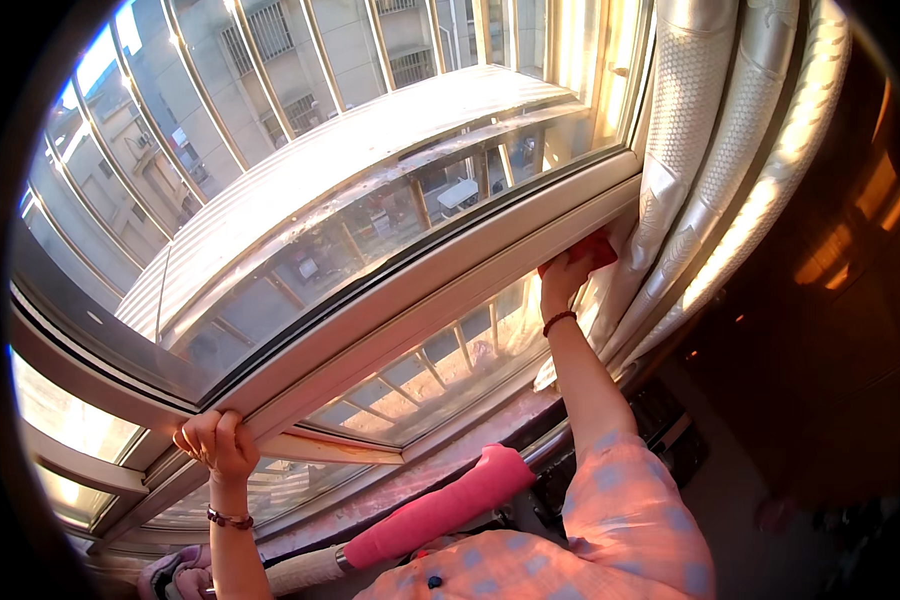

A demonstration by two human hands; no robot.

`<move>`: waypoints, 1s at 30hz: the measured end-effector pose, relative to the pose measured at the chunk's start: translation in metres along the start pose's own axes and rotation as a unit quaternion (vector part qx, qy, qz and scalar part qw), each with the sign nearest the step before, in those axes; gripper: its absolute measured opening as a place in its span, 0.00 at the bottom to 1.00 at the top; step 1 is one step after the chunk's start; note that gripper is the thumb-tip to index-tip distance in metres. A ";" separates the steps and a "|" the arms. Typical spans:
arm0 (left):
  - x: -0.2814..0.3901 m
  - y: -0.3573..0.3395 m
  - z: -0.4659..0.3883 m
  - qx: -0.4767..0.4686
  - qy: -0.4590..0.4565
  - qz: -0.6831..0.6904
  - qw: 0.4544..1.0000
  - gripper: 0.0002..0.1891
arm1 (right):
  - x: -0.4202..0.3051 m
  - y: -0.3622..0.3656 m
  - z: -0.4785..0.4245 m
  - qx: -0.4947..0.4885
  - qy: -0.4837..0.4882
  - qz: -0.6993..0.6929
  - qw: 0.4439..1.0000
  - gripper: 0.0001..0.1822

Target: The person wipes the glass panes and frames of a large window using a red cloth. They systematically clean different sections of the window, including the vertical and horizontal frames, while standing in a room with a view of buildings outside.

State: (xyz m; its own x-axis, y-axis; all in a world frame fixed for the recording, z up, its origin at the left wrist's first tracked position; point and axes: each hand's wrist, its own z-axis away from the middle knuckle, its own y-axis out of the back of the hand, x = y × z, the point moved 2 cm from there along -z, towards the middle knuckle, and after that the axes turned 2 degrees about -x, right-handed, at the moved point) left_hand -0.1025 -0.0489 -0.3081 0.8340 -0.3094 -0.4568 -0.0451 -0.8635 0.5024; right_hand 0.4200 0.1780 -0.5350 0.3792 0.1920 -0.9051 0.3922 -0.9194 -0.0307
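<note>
My right hand (pixel 566 277) presses a red cloth (pixel 596 253) against the right end of the white window frame (pixel 450 289), close to the curtain. The fingers are partly hidden by the cloth and the wrist's angle. My left hand (pixel 221 444) grips the frame's lower left corner, its fingers curled over the edge. Between my hands runs the frame's horizontal rail, with glass panes above and below it. A bead bracelet circles each wrist.
A gathered silvery curtain (pixel 694 172) hangs at the right. Below the window, a pink-covered roll (pixel 439 506) lies near a metal rail. Metal security bars (pixel 259 67) and a striped panel (pixel 330 165) stand outside the glass.
</note>
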 end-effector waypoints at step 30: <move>0.034 -0.025 0.018 0.060 0.105 0.001 0.993 0.10 | 0.026 -0.005 0.156 -0.037 -0.621 -0.222 0.750 0.33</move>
State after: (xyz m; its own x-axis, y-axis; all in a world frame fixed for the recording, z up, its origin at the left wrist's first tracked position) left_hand -0.0830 -0.0446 -0.3496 0.9299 -0.2314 -0.2859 -0.1008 -0.9079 0.4069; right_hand 0.2968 0.1344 -0.6249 -0.8592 -0.0362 -0.5104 0.3111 -0.8289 -0.4649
